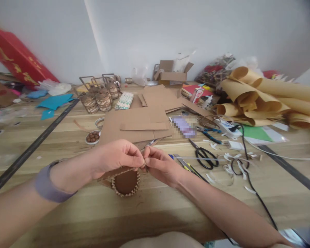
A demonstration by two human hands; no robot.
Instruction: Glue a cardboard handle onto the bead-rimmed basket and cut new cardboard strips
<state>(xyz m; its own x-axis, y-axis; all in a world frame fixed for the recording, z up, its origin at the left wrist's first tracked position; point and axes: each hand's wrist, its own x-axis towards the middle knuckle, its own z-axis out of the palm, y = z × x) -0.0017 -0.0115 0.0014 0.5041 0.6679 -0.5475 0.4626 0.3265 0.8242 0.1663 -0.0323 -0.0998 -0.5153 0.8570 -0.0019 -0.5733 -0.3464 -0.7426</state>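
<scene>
My left hand (119, 158) is closed, thumb and fingers pinched on a narrow brown strip with a light corded edge (116, 172), which slants down to the left beneath it. At the strip's right end my right hand (161, 167) is also closed, its fingertips meeting those of the left. A small pale bit shows where they meet; its kind is hidden by the fingers. Just below both hands a round brown piece with a beaded-looking rim (126, 184) rests on the wooden table (93, 220).
Cardboard sheets (134, 117) lie ahead, beside a bowl of brown balls (93, 137). On the right are black scissors (206, 156), pliers (210, 134), cables and white scraps. Small lidded baskets (103, 100) stand behind left, rolled brown paper (258, 96) behind right.
</scene>
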